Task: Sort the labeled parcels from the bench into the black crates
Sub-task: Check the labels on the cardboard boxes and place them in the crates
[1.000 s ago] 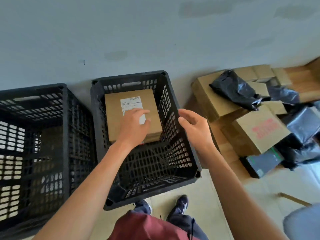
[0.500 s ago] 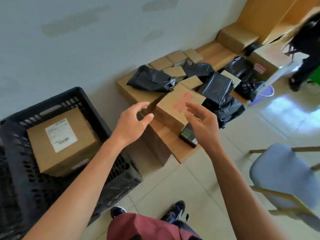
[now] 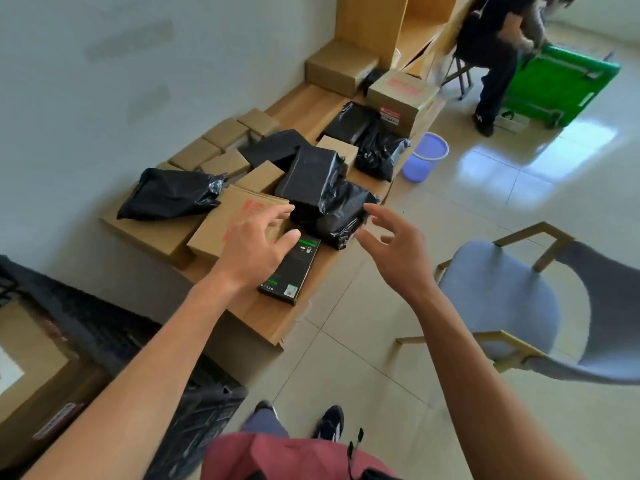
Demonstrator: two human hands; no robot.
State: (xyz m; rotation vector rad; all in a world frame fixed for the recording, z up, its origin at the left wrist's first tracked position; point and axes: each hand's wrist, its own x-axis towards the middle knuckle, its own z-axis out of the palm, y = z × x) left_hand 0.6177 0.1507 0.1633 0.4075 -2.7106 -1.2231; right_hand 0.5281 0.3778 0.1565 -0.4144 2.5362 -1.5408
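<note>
Parcels crowd the wooden bench [image 3: 273,306] along the wall: brown cartons, black poly bags, and a flat black box with green print [image 3: 291,271] at the near edge. A black crate [image 3: 194,410] at lower left holds a labeled carton [image 3: 31,386]. A blue-grey chair [image 3: 512,306] stands to the right. Left hand [image 3: 254,249] hovers over the red-printed carton [image 3: 225,226], right hand [image 3: 394,251] beside the black bagged parcel [image 3: 332,206]; both have fingers spread, holding nothing
</note>
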